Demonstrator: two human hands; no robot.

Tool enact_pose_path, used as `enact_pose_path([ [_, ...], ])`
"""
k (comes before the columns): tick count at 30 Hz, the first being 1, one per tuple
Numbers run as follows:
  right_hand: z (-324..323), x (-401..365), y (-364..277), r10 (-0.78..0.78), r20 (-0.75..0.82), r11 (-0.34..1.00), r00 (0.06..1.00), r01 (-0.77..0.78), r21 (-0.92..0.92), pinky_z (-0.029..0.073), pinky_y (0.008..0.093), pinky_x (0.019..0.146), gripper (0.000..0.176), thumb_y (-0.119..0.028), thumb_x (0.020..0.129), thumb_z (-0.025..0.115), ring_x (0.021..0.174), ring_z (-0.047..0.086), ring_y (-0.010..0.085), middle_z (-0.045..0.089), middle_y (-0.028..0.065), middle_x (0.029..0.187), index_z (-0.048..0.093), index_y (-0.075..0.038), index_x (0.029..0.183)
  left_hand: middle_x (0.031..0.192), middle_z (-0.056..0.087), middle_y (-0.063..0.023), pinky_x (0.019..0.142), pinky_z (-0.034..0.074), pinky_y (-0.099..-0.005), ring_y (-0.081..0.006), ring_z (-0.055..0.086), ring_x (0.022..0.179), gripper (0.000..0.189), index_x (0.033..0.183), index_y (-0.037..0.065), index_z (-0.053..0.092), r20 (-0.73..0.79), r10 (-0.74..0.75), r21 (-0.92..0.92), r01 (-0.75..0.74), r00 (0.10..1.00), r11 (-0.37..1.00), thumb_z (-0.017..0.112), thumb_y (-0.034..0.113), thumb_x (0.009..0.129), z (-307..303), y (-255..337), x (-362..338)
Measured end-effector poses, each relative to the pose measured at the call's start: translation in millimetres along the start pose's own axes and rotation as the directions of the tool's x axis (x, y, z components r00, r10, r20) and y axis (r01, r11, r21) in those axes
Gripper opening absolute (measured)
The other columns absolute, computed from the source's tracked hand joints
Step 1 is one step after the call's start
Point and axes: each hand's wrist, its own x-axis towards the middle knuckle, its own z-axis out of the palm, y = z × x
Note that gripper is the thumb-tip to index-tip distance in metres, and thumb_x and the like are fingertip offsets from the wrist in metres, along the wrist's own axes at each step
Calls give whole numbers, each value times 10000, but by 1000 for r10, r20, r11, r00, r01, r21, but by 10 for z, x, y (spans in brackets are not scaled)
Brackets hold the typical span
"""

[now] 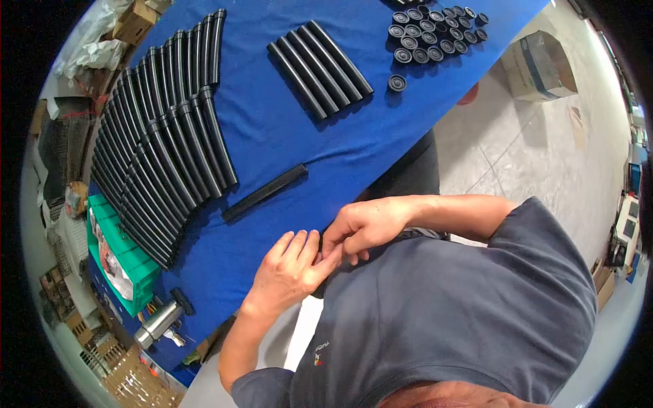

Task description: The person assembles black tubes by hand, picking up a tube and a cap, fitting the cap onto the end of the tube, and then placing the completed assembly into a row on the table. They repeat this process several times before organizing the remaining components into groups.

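My left hand (289, 268) and my right hand (367, 226) meet at the near edge of the blue-covered table, close to my shirt. The right fingers are bent in a pinch, touching the left thumb. The left fingers lie close together, slightly bent, with the thumb drawn toward the right hand. Whatever is between them is small and hidden by the fingers; only a dark sliver shows. Just beyond the hands, a single black tube (265, 194) lies slantwise on the blue cloth (306, 146).
Rows of black tubes with collared ends (163, 136) cover the left side. Several plain black tubes (320, 68) lie at the back. Round black caps (427, 37) cluster back right, with one cap (397, 83) apart. A green bin (139, 275) and metal cylinder (160, 325) stand left; a cardboard box (541, 66) is on the floor.
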Motion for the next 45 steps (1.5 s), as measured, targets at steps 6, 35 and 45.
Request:
enact_pose_path([
  [6,-13,-21,-59,-5,7,994,1000,6,-106,550,278,620,237,-198,985,627,731,666,122,710,45,885,700,1,1092,1044,728,-164,880,577,-432,-289,720,952,186,1045,145,729,-15,1,8,-1,1000,1000,686,256,902,-34,-11,37],
  [35,-125,17,89,64,-38,989,997,-59,133,570,264,609,221,-123,952,639,734,696,138,721,88,871,709,41,1081,825,637,-67,765,533,-364,-216,654,821,82,921,151,649,-71,78,43,-75,994,996,660,224,886,76,-129,119],
  [45,-187,17,131,79,0,988,997,-78,131,576,271,659,209,-132,957,639,775,693,135,727,83,932,712,30,1068,910,689,-115,872,569,-395,-254,702,925,125,957,151,666,29,47,30,-47,998,998,660,230,861,50,-88,149],
])
